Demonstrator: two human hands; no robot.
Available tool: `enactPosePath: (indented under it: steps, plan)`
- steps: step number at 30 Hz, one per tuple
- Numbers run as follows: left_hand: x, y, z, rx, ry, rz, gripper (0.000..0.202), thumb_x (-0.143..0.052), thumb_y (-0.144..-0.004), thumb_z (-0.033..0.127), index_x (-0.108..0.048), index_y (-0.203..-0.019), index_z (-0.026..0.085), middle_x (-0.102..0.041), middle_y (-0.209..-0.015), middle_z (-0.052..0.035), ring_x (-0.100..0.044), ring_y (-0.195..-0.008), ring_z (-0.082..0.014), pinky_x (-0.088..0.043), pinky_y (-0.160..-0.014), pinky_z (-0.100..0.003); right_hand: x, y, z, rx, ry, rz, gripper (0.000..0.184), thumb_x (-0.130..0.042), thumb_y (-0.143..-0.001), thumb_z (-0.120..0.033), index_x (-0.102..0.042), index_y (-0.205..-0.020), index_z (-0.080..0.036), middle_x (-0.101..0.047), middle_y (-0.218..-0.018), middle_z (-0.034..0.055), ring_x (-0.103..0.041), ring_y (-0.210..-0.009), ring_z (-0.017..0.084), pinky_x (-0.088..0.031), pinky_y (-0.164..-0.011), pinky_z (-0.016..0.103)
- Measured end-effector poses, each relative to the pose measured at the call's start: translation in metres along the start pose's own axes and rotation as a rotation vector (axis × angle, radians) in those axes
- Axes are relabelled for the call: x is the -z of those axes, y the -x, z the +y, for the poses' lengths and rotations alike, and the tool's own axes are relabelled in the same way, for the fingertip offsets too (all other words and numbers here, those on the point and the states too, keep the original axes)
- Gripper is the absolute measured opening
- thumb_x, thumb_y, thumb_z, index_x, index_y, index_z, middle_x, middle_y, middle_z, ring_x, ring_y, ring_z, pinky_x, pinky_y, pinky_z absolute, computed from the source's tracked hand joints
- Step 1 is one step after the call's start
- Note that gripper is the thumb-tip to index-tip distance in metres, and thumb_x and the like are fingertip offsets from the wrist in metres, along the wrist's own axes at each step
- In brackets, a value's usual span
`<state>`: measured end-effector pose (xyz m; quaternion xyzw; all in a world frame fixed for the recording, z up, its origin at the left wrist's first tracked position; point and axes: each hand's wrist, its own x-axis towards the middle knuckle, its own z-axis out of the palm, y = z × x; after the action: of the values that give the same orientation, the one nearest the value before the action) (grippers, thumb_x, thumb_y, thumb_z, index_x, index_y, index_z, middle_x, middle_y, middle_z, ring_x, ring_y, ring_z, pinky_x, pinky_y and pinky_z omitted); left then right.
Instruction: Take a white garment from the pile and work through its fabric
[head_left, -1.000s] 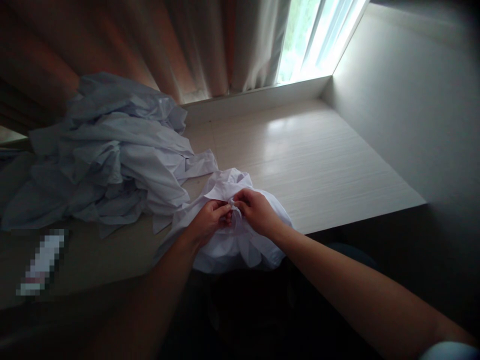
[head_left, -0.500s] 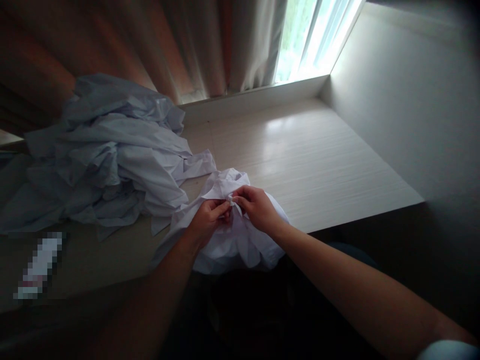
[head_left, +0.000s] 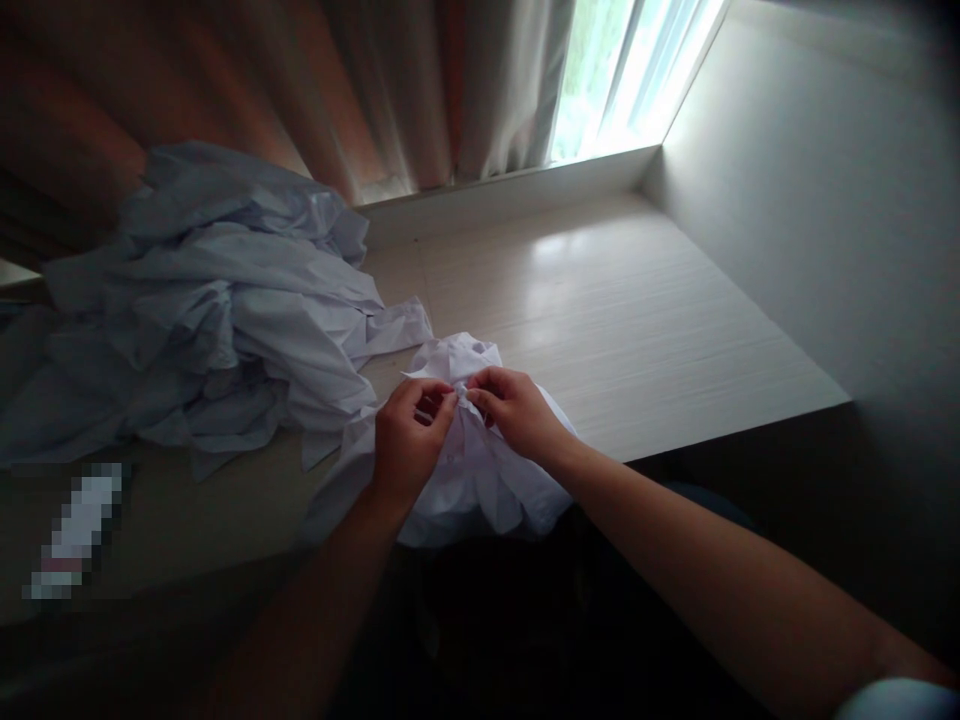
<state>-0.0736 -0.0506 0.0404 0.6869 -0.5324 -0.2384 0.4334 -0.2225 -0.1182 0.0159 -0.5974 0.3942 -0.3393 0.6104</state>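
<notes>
Two-handed, we pinch the cloth (head_left: 491,485) at a gathered spot, left hand (head_left: 409,430) and right hand (head_left: 517,410) nearly meeting. On our side of the grip it seems to overhang the desk (head_left: 675,340); a loosened pinch could let it slide off.

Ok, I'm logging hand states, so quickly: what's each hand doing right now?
Left hand: closed in a pinch on the white cloth.
Right hand: closed in a pinch on the same cloth, close beside the left.

Rm R on tbl (head_left: 637,330), cloth pile (head_left: 262,265) L
</notes>
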Motion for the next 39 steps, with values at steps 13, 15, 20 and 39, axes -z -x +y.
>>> enactPosePath:
  steps: [13,15,20,39]
  plan:
    - [0.002,-0.001,0.002,0.068,0.136,-0.045,0.013,-0.074,-0.083,0.032,-0.071,-0.085,0.020,-0.067,-0.088,-0.0048,-0.062,-0.076,-0.0174,-0.047,-0.061,-0.024,-0.002,0.004,-0.003,0.041,0.116,0.026,0.008,-0.063,-0.088,-0.025,-0.064,-0.083,-0.019,-0.063,-0.073,-0.0008,-0.056,-0.069,0.014,-0.044,-0.066,0.027]
    - [0.003,-0.003,-0.001,0.123,0.179,-0.091,0.018,-0.073,-0.084,0.036,-0.069,-0.086,0.019,-0.066,-0.082,-0.0039,-0.062,-0.069,-0.0161,-0.047,-0.054,-0.024,-0.001,0.005,-0.003,0.049,0.143,0.023,0.007,-0.062,-0.089,-0.024,-0.064,-0.084,-0.019,-0.064,-0.074,-0.0007,-0.057,-0.070,0.014,-0.044,-0.067,0.027]
    - [0.003,-0.009,-0.005,0.241,0.299,-0.207,0.024,-0.073,-0.083,0.040,-0.067,-0.086,0.016,-0.061,-0.065,-0.0001,-0.057,-0.052,-0.0134,-0.049,-0.046,-0.025,-0.001,0.005,-0.004,0.080,0.209,0.020,0.007,-0.061,-0.091,-0.022,-0.064,-0.085,-0.019,-0.064,-0.076,-0.0006,-0.057,-0.071,0.014,-0.043,-0.068,0.026]
    - [0.000,-0.011,-0.011,0.211,0.311,-0.385,0.023,-0.065,-0.089,0.042,-0.056,-0.092,0.021,-0.054,-0.073,0.0011,-0.060,-0.062,-0.0155,-0.050,-0.039,-0.021,0.001,0.002,0.002,0.141,0.297,0.006,0.007,-0.061,-0.091,-0.020,-0.064,-0.085,-0.020,-0.066,-0.076,-0.0017,-0.058,-0.069,0.013,-0.044,-0.070,0.027]
